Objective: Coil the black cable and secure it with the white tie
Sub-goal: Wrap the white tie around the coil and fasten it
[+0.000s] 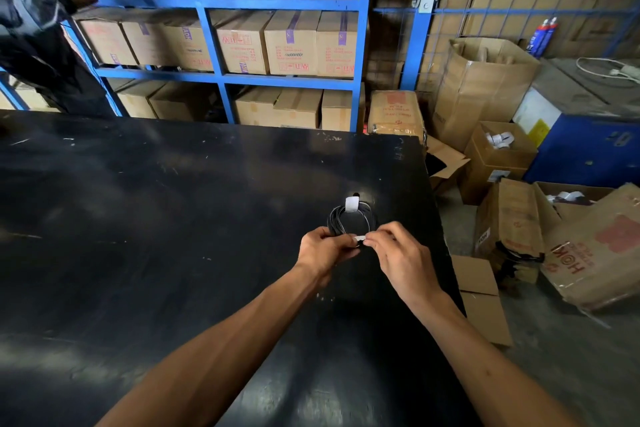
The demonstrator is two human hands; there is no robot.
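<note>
Head view: person stands at a black table (pixel 138 218), both arms out over its right end. Cable (pixel 349 222) is already wound into a small round coil, held just above or on the tabletop, can't tell which. One white tie (pixel 352 204) wraps the far side of the coil, looks closed. Left hand (pixel 323 250) fingers curled, pinching the near side of the coil. Right hand (pixel 398 253) also curled, thumb and forefinger nipped on a small white piece (pixel 360 238) between the two hands; probably a second tie or a strap end, too small to be sure. Hands nearly touching each other.

Step, my read: coiling done, fastening stage, near side being bound. Next move needs the left hand to keep the loops bunched while the right pulls the white piece round the bundle and presses it shut; slack there lets the loops spring.

Background: blue racks (pixel 207 42) with cartons, open boxes (pixel 498 156) on the floor right, another person (pixel 38 31) far left.
</note>
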